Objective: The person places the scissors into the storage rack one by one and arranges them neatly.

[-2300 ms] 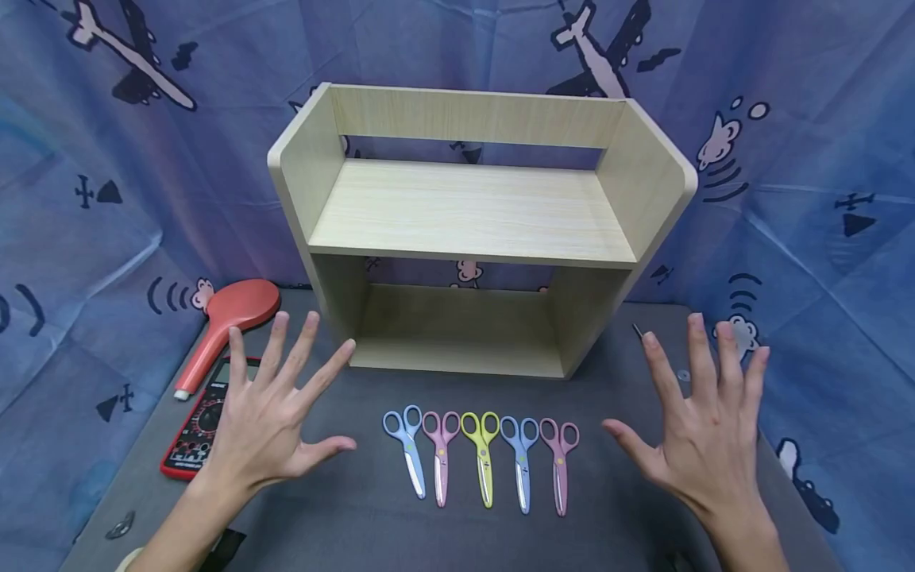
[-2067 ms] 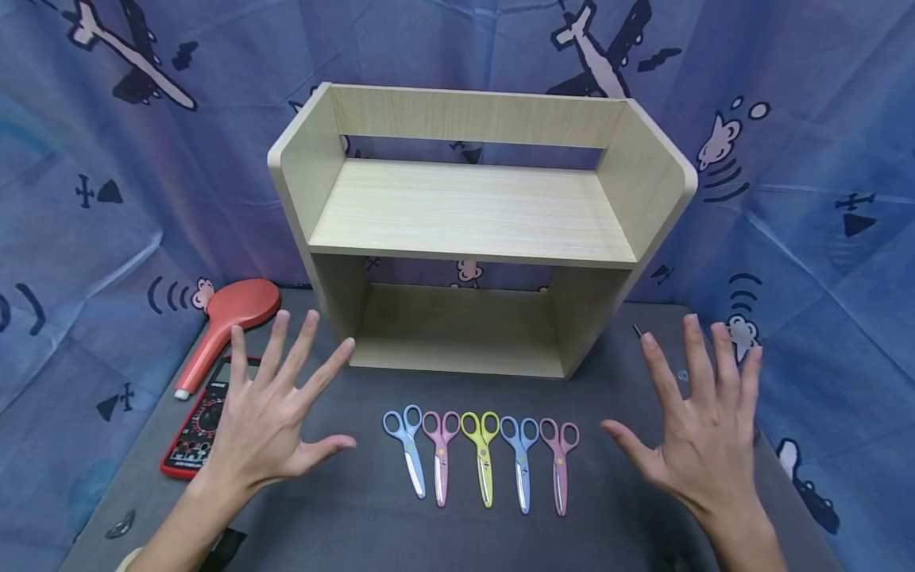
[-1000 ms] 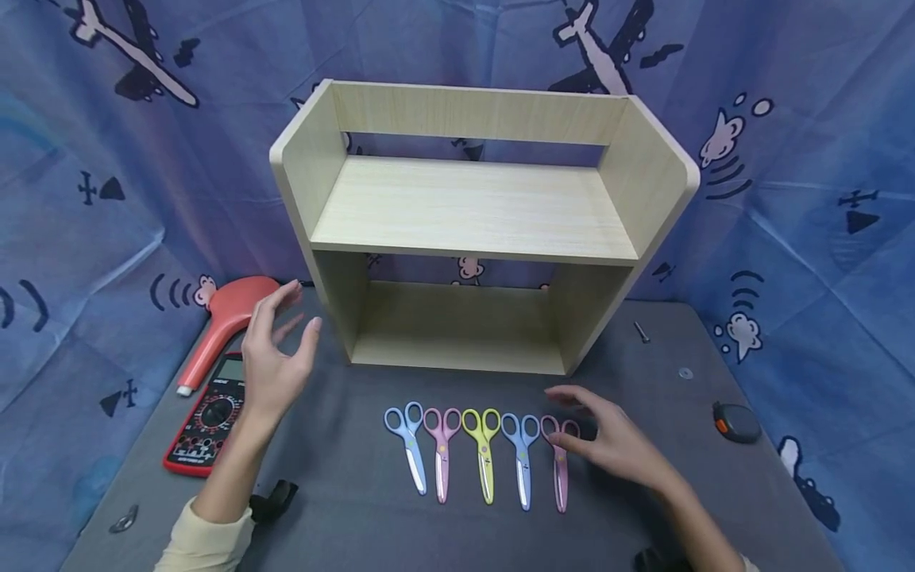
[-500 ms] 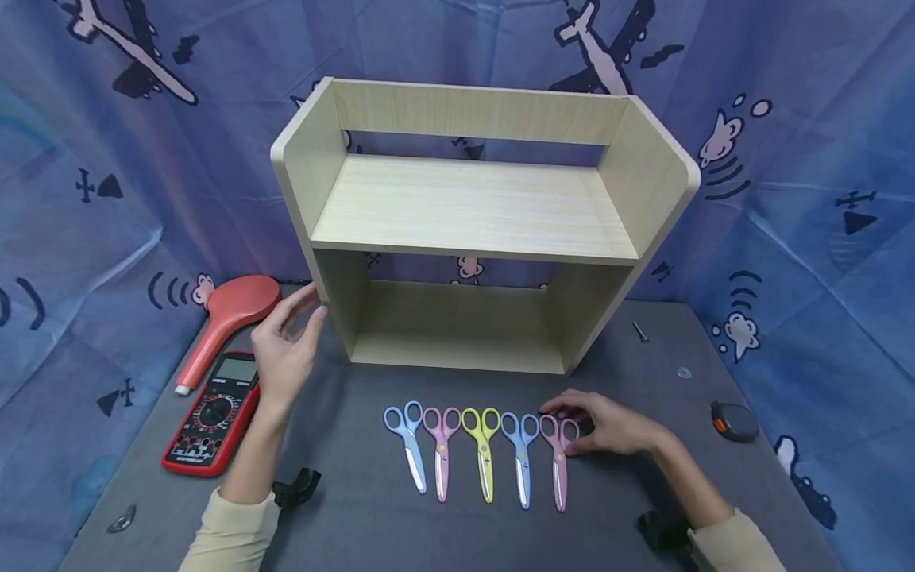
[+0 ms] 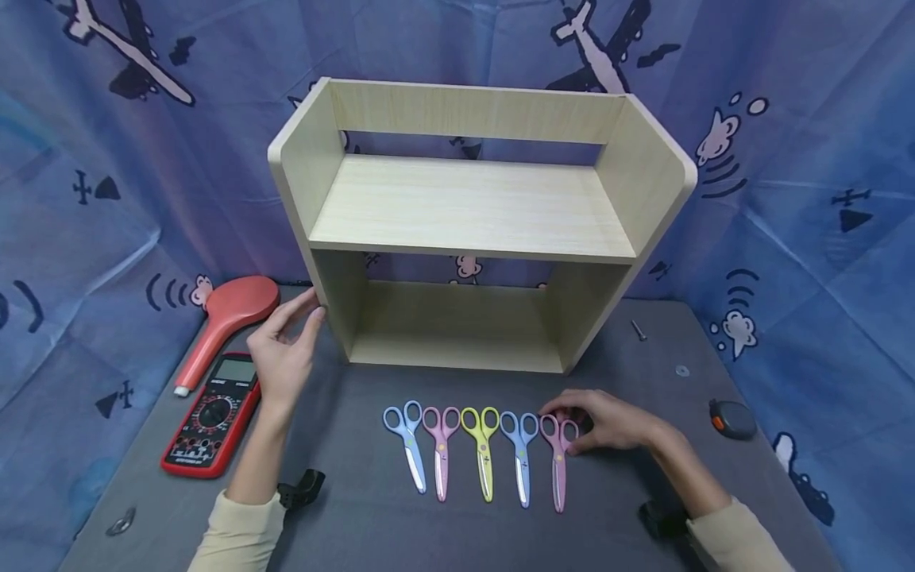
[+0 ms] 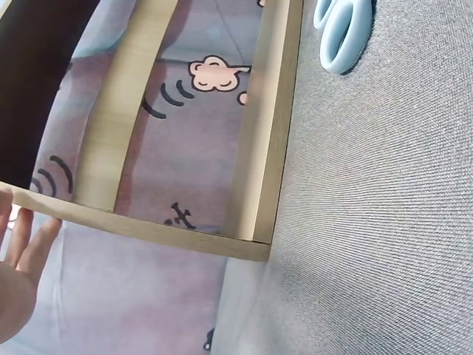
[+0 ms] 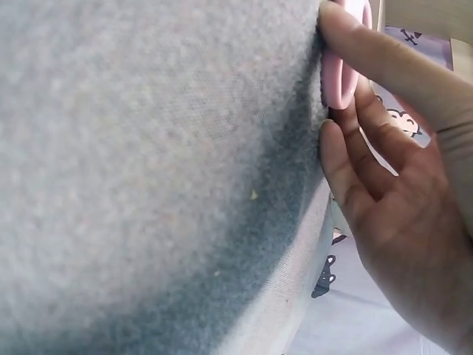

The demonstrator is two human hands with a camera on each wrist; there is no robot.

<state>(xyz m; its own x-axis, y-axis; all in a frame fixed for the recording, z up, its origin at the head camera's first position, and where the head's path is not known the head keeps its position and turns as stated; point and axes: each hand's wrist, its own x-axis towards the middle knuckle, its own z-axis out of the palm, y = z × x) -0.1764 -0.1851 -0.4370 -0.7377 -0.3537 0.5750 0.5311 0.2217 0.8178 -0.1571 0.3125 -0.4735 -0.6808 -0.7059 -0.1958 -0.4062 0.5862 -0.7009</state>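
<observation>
At a grey-covered table (image 5: 393, 532), a person's right hand (image 5: 608, 421) pinches the handle loops of the end pink scissors (image 5: 559, 477), thumb on the near side and fingertips curled over the far rim; the blades lie flat below the fingers, pointing back toward the person. Taking the loops rather than the blades appears to give the thumb a thick edge to press on. The left hand (image 5: 284, 357) grasps nothing, its fingertips resting against the outer side of a wooden shelf (image 5: 472, 206), perhaps to steady it. Just left of the right fingertips lies a blue pair (image 5: 521, 469), loops almost meeting the pink ones, so it seems the likeliest thing to be nudged; farther left come a yellow pair (image 5: 485, 469), another pink pair (image 5: 441, 473) and another blue pair (image 5: 412, 457). The shelf stands beyond the right fingers, apart from them. A multimeter (image 5: 214, 413) and a red paddle-shaped object (image 5: 229, 318) lie left of the left fingers, while a bolt (image 5: 638, 330), a washer (image 5: 682, 371) and a black-and-orange object (image 5: 732, 419) lie well right of the right fingers.
</observation>
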